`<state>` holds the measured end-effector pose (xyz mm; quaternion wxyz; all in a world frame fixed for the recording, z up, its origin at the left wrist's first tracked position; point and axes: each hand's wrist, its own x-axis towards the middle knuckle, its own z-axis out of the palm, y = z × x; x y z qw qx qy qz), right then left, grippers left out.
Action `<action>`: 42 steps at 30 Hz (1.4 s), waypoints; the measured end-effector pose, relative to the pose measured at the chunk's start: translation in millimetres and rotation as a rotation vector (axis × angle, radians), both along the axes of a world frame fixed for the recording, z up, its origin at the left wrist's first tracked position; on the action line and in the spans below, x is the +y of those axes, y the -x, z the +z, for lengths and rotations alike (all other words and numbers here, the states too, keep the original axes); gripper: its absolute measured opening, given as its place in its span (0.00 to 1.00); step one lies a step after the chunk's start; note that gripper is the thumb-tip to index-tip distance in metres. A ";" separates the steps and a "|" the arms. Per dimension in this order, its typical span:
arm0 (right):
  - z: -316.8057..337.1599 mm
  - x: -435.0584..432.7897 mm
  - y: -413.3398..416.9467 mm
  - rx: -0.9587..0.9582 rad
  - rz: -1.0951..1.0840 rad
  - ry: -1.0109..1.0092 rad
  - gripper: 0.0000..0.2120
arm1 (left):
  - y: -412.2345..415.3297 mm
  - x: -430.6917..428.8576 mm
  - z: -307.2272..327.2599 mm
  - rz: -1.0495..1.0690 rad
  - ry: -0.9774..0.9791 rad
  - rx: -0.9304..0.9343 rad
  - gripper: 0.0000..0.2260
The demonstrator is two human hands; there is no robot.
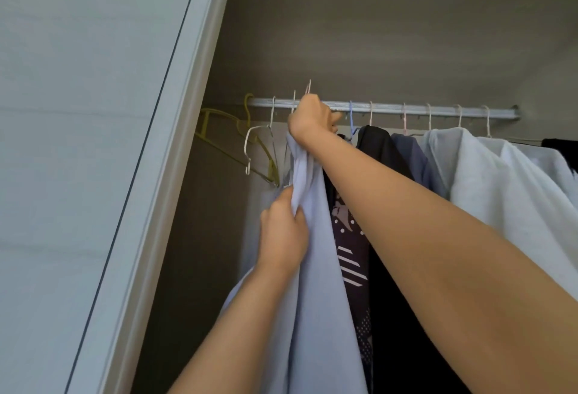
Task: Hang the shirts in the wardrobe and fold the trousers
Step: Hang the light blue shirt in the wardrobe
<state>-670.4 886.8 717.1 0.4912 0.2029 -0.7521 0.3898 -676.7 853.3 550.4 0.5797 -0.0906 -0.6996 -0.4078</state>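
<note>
Right arm [438, 252], blue shirt [312, 268], crowded hung shirts [488, 180], hangers [247, 151]

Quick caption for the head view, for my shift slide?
Right hand holds the hanger of a light blue shirt at the wardrobe rail; left hand grips the fabric.

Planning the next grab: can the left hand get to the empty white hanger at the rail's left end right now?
Probably yes, but not freely: the left hand grips the light blue shirt. The white hanger hangs just up-left of it with nothing between, beside a yellow hanger.
</note>
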 end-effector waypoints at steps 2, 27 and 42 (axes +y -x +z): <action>2.5 6.1 4.3 0.015 0.002 -0.007 0.07 | -0.8 0.4 -3.8 0.015 0.015 0.030 0.16; -12.9 30.8 16.1 0.074 -0.097 -0.092 0.17 | 12.6 0.8 17.2 -0.153 0.142 -0.190 0.29; -11.7 10.8 34.0 0.032 -0.052 -0.198 0.06 | 23.0 -7.2 3.7 -0.090 0.122 -0.250 0.17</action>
